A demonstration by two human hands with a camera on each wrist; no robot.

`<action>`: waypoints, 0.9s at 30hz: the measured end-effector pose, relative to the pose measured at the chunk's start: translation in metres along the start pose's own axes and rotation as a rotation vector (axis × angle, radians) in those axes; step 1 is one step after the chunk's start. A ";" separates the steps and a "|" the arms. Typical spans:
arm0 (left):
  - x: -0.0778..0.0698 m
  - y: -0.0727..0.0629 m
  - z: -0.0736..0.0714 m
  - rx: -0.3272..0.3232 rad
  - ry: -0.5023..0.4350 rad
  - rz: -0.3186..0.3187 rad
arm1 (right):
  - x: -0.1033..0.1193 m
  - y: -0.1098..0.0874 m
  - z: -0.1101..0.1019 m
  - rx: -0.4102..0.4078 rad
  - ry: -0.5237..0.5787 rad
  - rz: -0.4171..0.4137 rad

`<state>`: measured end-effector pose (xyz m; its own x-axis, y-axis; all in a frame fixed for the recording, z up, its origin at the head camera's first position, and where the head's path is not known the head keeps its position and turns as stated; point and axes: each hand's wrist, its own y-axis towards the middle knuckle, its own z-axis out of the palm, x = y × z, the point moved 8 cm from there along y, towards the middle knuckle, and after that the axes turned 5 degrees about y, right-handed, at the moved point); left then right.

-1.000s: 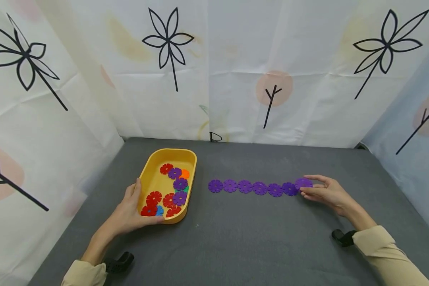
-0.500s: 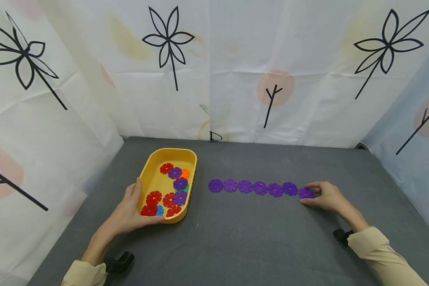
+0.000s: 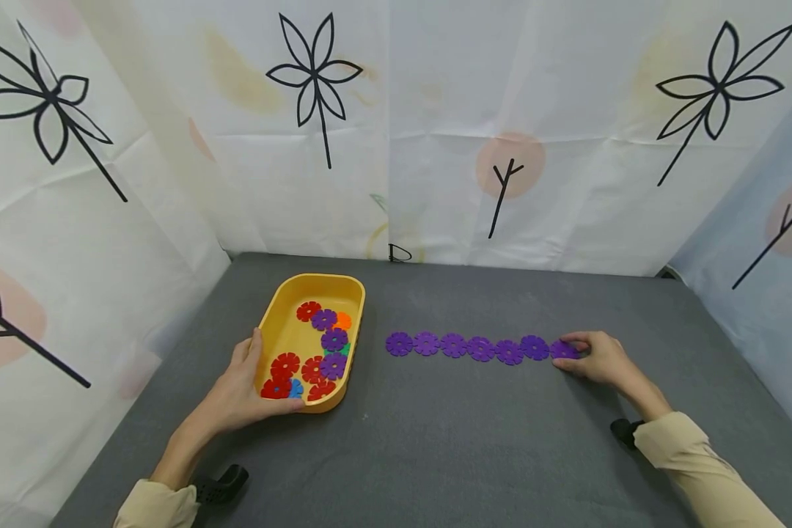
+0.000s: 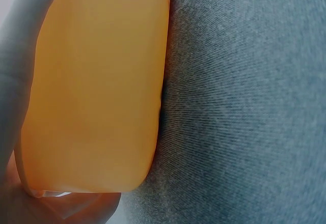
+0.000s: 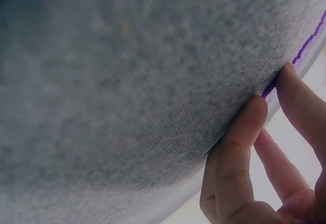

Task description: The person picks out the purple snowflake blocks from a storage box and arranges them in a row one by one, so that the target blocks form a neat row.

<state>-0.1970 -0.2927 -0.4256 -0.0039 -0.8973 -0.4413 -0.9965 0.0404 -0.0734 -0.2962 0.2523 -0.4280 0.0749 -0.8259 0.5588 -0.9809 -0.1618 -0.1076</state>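
Note:
My left hand (image 3: pixel 231 396) grips the near left corner of a yellow tray (image 3: pixel 289 323), its thumb along the near rim. In the left wrist view the tray's outer wall (image 4: pixel 97 91) fills much of the frame. Flower-shaped plastic discs lie inside, among them red discs (image 3: pixel 285 364) and purple discs (image 3: pixel 334 339). To the right, my right hand (image 3: pixel 599 361) pinches a purple flower disc (image 3: pixel 563 350) between thumb and fingertips, at the right end of a row of purple discs (image 3: pixel 481 348). The right wrist view shows its fingertips (image 5: pixel 254 109) right down at the cloth.
Grey cloth (image 3: pixel 435 440) covers the table. A white printed curtain (image 3: pixel 435 88) stands behind it and along both sides. Each wrist carries a black strap-on device, such as the left device (image 3: pixel 223 484). An orange disc (image 3: pixel 343 321) and a blue disc (image 3: pixel 295 389) are in the tray.
My right hand has lowered the purple disc from above the row's end onto the cloth, then shifted it slightly up toward its neighbour. My left hand and the tray have stayed put.

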 end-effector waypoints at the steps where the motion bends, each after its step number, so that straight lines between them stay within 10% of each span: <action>1: 0.000 0.000 0.000 0.000 0.000 0.000 | 0.001 0.001 0.000 -0.005 0.000 -0.009; 27: 0.002 0.001 0.001 0.007 -0.010 -0.021 | 0.011 0.010 0.003 -0.024 0.007 -0.140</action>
<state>-0.1983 -0.2936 -0.4277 0.0177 -0.8938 -0.4482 -0.9957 0.0250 -0.0892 -0.3043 0.2403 -0.4256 0.2097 -0.7926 0.5725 -0.9651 -0.2616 -0.0087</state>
